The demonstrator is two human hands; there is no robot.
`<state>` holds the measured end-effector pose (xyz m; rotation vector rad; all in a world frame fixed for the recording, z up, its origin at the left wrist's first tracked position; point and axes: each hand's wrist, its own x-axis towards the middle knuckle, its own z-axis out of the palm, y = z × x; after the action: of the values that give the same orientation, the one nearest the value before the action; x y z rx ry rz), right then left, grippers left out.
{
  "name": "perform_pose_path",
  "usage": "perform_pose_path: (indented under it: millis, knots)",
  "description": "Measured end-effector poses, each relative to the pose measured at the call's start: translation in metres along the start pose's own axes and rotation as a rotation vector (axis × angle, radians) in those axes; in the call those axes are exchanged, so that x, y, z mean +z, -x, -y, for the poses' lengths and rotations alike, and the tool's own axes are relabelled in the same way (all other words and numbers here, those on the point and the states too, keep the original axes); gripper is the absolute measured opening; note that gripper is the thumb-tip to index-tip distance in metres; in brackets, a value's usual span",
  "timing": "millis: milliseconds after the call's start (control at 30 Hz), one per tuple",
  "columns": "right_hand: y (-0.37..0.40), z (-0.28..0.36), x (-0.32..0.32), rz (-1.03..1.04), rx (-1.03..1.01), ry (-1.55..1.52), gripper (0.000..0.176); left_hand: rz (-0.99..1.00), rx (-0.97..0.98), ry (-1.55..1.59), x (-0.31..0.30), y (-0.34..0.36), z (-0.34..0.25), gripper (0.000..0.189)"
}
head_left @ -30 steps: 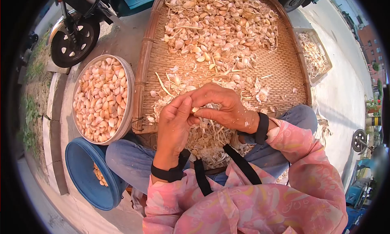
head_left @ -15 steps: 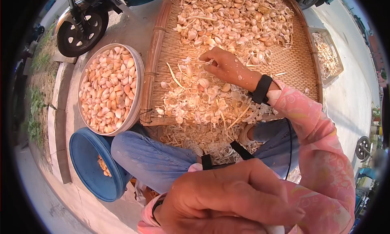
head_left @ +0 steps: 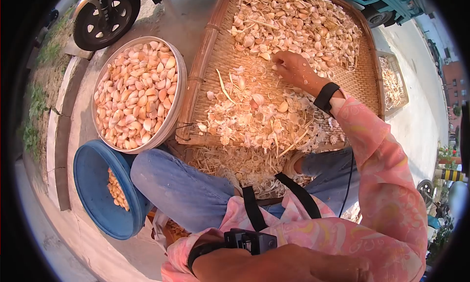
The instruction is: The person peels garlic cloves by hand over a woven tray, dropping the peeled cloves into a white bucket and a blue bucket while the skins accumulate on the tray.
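My right hand (head_left: pixel 296 70) is over the woven bamboo tray (head_left: pixel 208 69), at the near edge of a heap of garlic cloves (head_left: pixel 298 24). Its fingers are curled together, and whatever they may hold is hidden. A pale clove (head_left: pixel 265 55) lies just left of the fingertips. Close below the camera, my left hand (head_left: pixel 289 263) appears large at the bottom of the view, its back showing and its fingers out of sight. Papery garlic skins (head_left: pixel 254 120) with a few cloves cover the tray's near end.
Left of the tray stands a white bucket (head_left: pixel 182 98) full of garlic cloves. A blue bucket (head_left: pixel 90 184) below it holds some peeled-looking cloves. Skins lie between my legs (head_left: pixel 183 186). A crate (head_left: pixel 394 83) of scraps sits on the right; a vehicle wheel (head_left: pixel 107 20) is at upper left.
My right hand has moved right and slightly up, toward the heap, and its fingers are more curled. My left hand has dropped lower in view, uncovering a small black device at my chest.
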<state>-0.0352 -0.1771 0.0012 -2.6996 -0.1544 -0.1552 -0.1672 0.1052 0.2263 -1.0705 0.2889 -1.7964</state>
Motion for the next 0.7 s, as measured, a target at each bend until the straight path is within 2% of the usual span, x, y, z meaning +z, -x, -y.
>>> perform_pose_path:
  millis: [100,167,200,267,300,367,400,500,567,600,633,667,700]
  knots:
    - [-0.014,0.009,-0.001,-0.052,0.373,-0.558,0.018,0.117,0.048,-0.076,-0.003,0.001,0.000,0.017]
    - [-0.034,0.034,-0.006,0.138,0.428,-0.655,0.024,0.108,0.430,-0.424,-0.003,0.000,0.006,0.013]
    - [-0.046,0.060,-0.006,0.153,0.378,-0.754,0.026,0.062,0.807,-0.753,0.000,-0.004,0.014,0.011]
    - [-0.070,0.117,0.000,0.185,0.243,-1.055,0.030,0.101,1.227,-1.094,-0.011,-0.008,0.022,0.012]
    - [-0.079,0.133,0.001,0.198,0.155,-1.254,0.032,0.199,1.264,-1.105,-0.023,-0.011,0.019,0.014]
    - [-0.087,0.139,0.000,0.154,0.088,-1.084,0.033,0.216,1.326,-1.253,-0.027,-0.007,0.018,0.017]
    - [-0.092,0.141,0.002,0.130,0.054,-1.001,0.033,0.128,1.341,-1.392,-0.021,0.000,0.019,0.017]
    - [-0.082,0.087,0.015,0.244,0.066,-0.531,0.030,-0.141,1.367,-1.794,0.008,0.031,0.016,0.015]
    - [-0.055,0.074,0.021,0.258,-0.063,-0.198,0.027,-0.305,1.415,-2.248,0.034,0.076,-0.009,0.021]
    - [-0.042,0.072,0.025,0.252,-0.100,-0.130,0.026,-0.380,1.447,-2.586,0.045,0.100,-0.033,0.029]
    - [-0.029,0.074,0.025,0.241,-0.135,-0.063,0.026,-0.909,1.964,-2.405,0.049,0.097,-0.041,0.029]
    - [-0.020,0.075,0.027,0.233,-0.169,0.000,0.025,-1.390,1.948,-2.430,0.065,0.116,-0.059,0.028]
    - [-0.016,0.075,0.030,0.200,-0.155,-0.078,0.024,-1.555,1.904,-2.559,0.076,0.144,-0.084,0.028]
